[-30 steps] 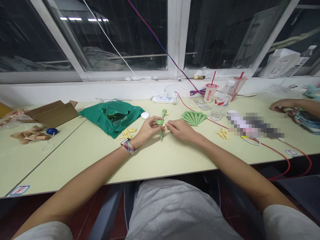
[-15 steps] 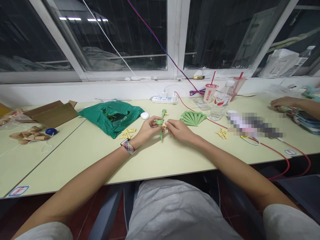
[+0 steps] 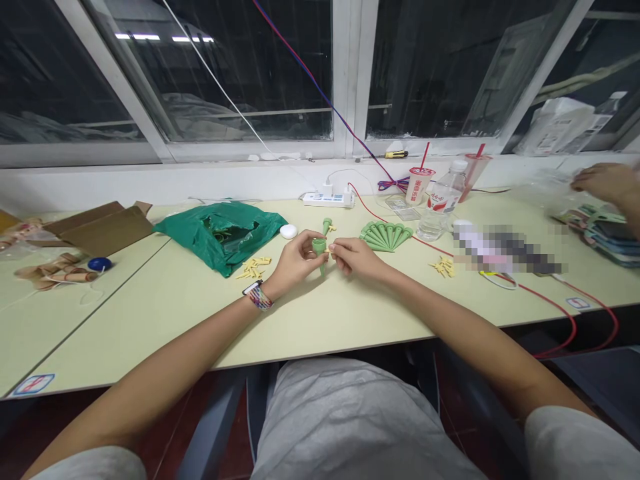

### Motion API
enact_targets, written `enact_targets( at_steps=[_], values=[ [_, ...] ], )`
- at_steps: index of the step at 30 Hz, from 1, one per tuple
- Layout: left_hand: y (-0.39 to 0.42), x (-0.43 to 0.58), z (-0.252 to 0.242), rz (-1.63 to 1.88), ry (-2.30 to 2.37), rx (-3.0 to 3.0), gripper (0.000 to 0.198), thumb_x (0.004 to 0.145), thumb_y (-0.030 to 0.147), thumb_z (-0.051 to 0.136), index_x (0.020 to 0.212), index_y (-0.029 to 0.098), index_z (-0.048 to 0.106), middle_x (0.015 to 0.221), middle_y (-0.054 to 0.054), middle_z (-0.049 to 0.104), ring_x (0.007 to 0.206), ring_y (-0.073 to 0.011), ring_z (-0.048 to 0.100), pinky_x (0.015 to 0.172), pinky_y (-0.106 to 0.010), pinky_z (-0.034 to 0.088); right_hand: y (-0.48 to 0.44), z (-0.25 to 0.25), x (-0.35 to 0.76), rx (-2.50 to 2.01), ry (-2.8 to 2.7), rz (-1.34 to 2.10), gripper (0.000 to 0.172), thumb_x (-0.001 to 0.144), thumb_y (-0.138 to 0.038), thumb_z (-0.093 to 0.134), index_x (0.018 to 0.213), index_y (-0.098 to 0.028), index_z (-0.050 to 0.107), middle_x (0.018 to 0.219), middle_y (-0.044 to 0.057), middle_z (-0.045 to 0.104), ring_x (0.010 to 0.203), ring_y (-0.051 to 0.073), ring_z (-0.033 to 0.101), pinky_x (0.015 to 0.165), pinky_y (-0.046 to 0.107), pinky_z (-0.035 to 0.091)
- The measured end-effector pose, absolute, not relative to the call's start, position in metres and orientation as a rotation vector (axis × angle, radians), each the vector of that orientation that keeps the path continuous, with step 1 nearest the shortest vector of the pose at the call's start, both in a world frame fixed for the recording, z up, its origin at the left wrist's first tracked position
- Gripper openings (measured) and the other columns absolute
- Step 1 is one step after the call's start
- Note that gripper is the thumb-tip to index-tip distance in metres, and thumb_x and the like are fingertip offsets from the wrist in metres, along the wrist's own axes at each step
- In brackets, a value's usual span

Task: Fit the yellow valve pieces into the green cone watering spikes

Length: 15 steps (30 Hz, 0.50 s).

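While clamping the green spike [image 3: 321,257] near its wide top in closed left fingers [image 3: 305,239], holds its long axis upright, tip down toward the counter [image 3: 350,313], right fingers [image 3: 339,249] pinching a small yellow piece [image 3: 329,248] against its right side.

A green cone [image 3: 320,248] is held point down over the counter [image 3: 320,320] by the fingers of the left hand [image 3: 294,261]. A small yellow piece [image 3: 329,249] at its rim is pinched by the right hand [image 3: 357,259]. A fan of green cones [image 3: 387,235] is laid just beyond.
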<state>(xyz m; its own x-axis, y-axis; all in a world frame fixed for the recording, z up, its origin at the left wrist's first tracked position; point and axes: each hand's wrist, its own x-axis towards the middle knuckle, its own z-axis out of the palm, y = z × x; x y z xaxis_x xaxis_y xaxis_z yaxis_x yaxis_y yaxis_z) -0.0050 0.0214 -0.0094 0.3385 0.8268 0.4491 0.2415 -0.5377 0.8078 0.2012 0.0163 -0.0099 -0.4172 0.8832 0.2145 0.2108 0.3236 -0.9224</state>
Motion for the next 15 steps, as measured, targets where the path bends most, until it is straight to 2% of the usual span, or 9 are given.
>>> enact_targets(
  at_steps=[4, 8, 11, 15],
  values=[
    [0.013, -0.006, -0.009, 1.298, 0.925, 2.207, 0.032, 0.09, 0.031, 0.072, 0.12, 0.021, 0.065, 0.106, -0.005, 0.071, 0.09, -0.0173, 0.069, 0.085, -0.032, 0.059, 0.02, -0.007, 0.201, -0.948, -1.668, 1.436, 0.039, 0.098, -0.052, 0.061, 0.077, -0.019, 0.057, 0.057, -0.004, 0.056, 0.045, 0.01, 0.05, 0.047, 0.023, 0.039],
    [0.009, -0.007, -0.008, 1.325, 0.929, 2.324, 0.03, 0.092, 0.027, 0.07, 0.121, 0.022, 0.066, 0.11, -0.006, 0.073, 0.095, -0.019, 0.07, 0.091, -0.034, 0.059, 0.02, -0.004, 0.201, -0.959, -1.572, 1.563, 0.041, 0.096, -0.051, 0.065, 0.074, -0.018, 0.058, 0.055, -0.003, 0.054, 0.043, 0.009, 0.046, 0.043, 0.022, 0.036],
    [0.011, -0.006, -0.008, 1.28, 0.925, 2.241, 0.031, 0.091, 0.03, 0.071, 0.121, 0.022, 0.067, 0.111, -0.006, 0.072, 0.095, -0.0198, 0.07, 0.091, -0.035, 0.06, 0.018, -0.004, 0.202, -0.988, -1.638, 1.484, 0.041, 0.099, -0.052, 0.061, 0.076, -0.018, 0.059, 0.058, -0.002, 0.057, 0.045, 0.011, 0.051, 0.045, 0.022, 0.04],
    [0.02, -0.006, -0.008, 1.19, 0.907, 1.979, 0.044, 0.087, 0.037, 0.078, 0.125, 0.022, 0.063, 0.097, -0.005, 0.072, 0.087, -0.0203, 0.072, 0.078, -0.033, 0.061, 0.017, -0.005, 0.203, -0.993, -1.763, 1.16, 0.031, 0.098, -0.048, 0.061, 0.086, -0.019, 0.061, 0.077, 0.0, 0.067, 0.054, 0.012, 0.06, 0.052, 0.025, 0.048]
  ],
)
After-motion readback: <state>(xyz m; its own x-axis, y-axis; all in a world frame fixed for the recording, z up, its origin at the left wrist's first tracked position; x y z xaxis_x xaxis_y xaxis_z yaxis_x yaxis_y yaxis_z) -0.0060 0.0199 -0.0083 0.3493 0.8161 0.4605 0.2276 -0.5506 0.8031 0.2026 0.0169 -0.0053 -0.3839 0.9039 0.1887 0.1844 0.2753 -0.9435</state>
